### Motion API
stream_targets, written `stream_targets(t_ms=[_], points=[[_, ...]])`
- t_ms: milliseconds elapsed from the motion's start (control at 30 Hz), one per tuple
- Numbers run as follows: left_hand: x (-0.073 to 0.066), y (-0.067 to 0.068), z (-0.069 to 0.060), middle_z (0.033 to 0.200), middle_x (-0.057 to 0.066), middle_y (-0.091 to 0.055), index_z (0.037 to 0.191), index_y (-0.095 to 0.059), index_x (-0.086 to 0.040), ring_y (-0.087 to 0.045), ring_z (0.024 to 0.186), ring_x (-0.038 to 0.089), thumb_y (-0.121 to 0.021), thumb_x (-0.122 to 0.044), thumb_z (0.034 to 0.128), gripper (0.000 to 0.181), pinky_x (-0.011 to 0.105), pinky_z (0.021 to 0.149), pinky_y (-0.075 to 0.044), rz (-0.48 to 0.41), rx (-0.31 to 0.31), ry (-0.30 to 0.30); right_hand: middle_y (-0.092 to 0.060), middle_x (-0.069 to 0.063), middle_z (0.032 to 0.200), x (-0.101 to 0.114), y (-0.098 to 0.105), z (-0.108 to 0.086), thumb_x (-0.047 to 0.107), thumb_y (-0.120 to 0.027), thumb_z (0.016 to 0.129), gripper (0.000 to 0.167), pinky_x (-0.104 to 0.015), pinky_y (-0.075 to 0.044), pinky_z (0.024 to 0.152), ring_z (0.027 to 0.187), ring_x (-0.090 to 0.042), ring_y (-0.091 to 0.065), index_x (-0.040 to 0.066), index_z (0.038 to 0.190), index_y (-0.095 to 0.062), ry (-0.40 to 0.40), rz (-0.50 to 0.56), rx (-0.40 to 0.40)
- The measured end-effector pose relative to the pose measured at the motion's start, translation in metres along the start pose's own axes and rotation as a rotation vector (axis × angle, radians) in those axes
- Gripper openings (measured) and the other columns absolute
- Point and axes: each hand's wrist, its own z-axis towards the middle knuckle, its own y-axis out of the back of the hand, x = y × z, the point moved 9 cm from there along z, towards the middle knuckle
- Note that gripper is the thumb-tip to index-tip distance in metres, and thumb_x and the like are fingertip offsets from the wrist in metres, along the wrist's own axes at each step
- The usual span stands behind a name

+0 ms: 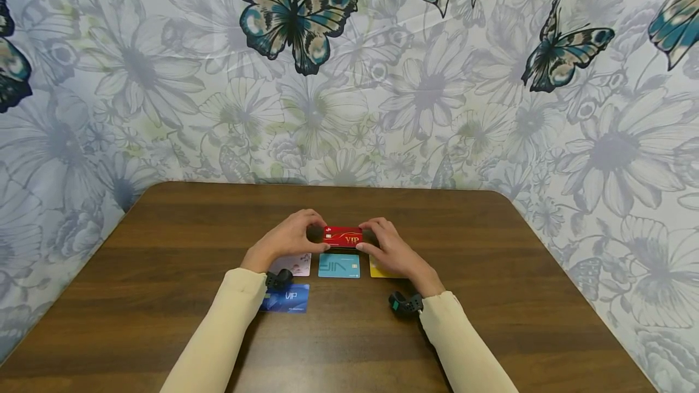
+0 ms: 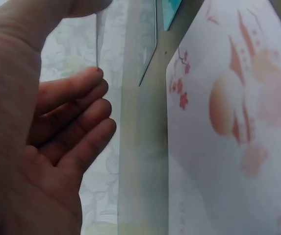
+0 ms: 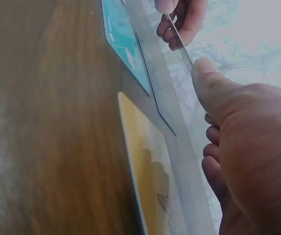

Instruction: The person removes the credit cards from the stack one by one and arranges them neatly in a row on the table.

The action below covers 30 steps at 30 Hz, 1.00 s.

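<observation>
Both hands hold a red VIP card (image 1: 343, 236) above the table, one at each short end. My left hand (image 1: 289, 236) pinches its left end between thumb and fingertips, and my right hand (image 1: 394, 252) pinches the right end likewise. Seen from the wrists, the held card is a thin edge (image 3: 182, 46). Below it, a teal card (image 1: 338, 266) lies flat. A pale card with pink blossoms (image 2: 223, 107) lies under the left wrist, partly hidden in the head view. The yellow card (image 3: 142, 161) lies below the right hand, which covers part of it in the head view.
A blue VIP card (image 1: 288, 299) lies nearer me on the left, beside the left wristband (image 1: 280, 279). Another flat card's edge (image 3: 150, 81) shows just beyond the teal one. The brown wooden table (image 1: 491, 320) ends at a butterfly-patterned backdrop (image 1: 437, 108).
</observation>
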Motion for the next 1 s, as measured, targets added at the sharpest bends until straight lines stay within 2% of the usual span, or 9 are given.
stream_targets(t_ms=[200,400,533,800,1000], points=[[-0.005,0.004,-0.003,0.128,0.008,-0.065,0.117,-0.073,-0.010,-0.057,0.121,0.030,-0.082,-0.038,0.0821,0.046,0.053,0.107,-0.048,0.003,-0.016,-0.021,-0.050,-0.012,0.145,0.002,0.002,-0.004,0.036,-0.068,0.100,0.053,-0.052,-0.042,0.115,0.134,-0.029,-0.046,0.008,0.143,-0.054,0.001,0.010,0.028],[-0.014,0.007,-0.006,0.126,0.008,-0.065,0.115,-0.073,-0.010,-0.057,0.120,0.029,-0.081,-0.040,0.0834,0.045,0.052,0.106,-0.049,0.027,-0.047,-0.085,-0.052,-0.009,0.145,0.000,0.006,-0.009,0.037,-0.073,0.096,0.057,-0.052,-0.042,0.115,0.134,-0.028,-0.048,0.011,0.143,-0.054,-0.020,0.051,0.036],[-0.017,0.008,-0.009,0.125,0.008,-0.065,0.115,-0.073,-0.008,-0.058,0.119,0.028,-0.082,-0.039,0.0837,0.045,0.051,0.105,-0.050,0.038,-0.053,-0.104,-0.052,-0.008,0.145,0.000,0.007,-0.010,0.038,-0.075,0.094,0.059,-0.052,-0.044,0.114,0.135,-0.028,-0.049,0.012,0.143,-0.054,-0.019,0.061,0.037],[-0.022,0.010,-0.018,0.126,0.008,-0.065,0.114,-0.073,-0.007,-0.059,0.119,0.027,-0.083,-0.039,0.0838,0.045,0.048,0.105,-0.051,0.074,-0.065,-0.119,-0.059,-0.005,0.139,0.008,0.011,-0.011,0.037,-0.079,0.090,0.056,-0.051,-0.050,0.107,0.129,-0.026,-0.055,0.014,0.137,-0.060,-0.012,0.009,-0.003],[-0.026,0.009,-0.026,0.127,0.007,-0.066,0.113,-0.073,-0.008,-0.060,0.119,0.026,-0.083,-0.039,0.0835,0.044,0.046,0.105,-0.052,0.095,-0.059,-0.128,-0.061,-0.004,0.135,0.014,0.010,-0.012,0.036,-0.080,0.088,0.053,-0.050,-0.051,0.106,0.125,-0.025,-0.056,0.015,0.133,-0.063,-0.007,-0.016,-0.002]])
